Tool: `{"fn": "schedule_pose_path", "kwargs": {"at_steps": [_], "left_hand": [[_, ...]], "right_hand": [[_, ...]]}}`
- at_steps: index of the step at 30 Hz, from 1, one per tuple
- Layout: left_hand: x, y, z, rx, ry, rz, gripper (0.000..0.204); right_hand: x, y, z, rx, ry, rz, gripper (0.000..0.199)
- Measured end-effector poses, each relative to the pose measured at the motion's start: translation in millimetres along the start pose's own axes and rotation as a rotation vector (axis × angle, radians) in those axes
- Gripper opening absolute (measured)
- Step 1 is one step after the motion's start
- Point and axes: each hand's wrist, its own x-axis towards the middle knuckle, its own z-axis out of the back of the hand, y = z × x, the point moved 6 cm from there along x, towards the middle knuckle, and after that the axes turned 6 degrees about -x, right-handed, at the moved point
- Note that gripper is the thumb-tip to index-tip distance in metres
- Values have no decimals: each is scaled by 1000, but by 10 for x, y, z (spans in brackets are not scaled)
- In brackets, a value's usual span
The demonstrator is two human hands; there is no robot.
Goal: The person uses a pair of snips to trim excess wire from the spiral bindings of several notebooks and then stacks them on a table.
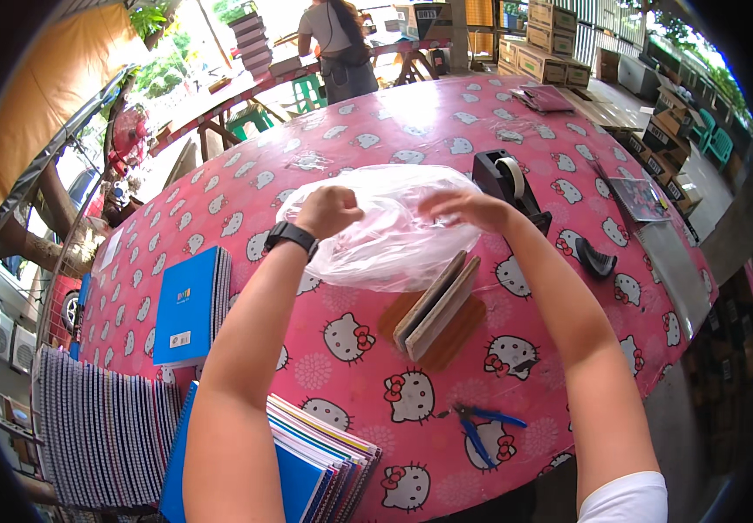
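Observation:
A thin, see-through plastic bag (pixel 385 253) lies crumpled and spread in the middle of the pink table. My left hand (pixel 328 212), with a dark watch at the wrist, is closed in a fist at the bag's left part, gripping the film. Over its right part is my right hand (pixel 465 209), slightly blurred, fingers stretched out and apart. Just nearer than the bag, a wooden holder (pixel 446 336) with two upright slabs stands on the table. A black tape dispenser (pixel 507 183) is beyond my right hand. Blue-handled cutters (pixel 481 429) lie near the front.
A blue spiral notebook (pixel 189 305) lies at the left. Stacked notebooks (pixel 106 427) fill the near left, with another pile (pixel 315 462) under my left forearm. A black curved object (pixel 596 258) sits at the right. A person (pixel 341 52) stands by a far table; cardboard boxes (pixel 551 39) are behind.

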Motion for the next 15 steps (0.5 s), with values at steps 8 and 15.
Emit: {"fn": "schedule_pose_path", "kwargs": {"at_steps": [8,15], "left_hand": [[76,17,-308,167,-28,165,49],[-621,-747,-676,461,474,-240,47]], "right_hand": [[183,33,-275,-186,466,-160,65],[635,-71,348,378,-340,-71,70]]}}
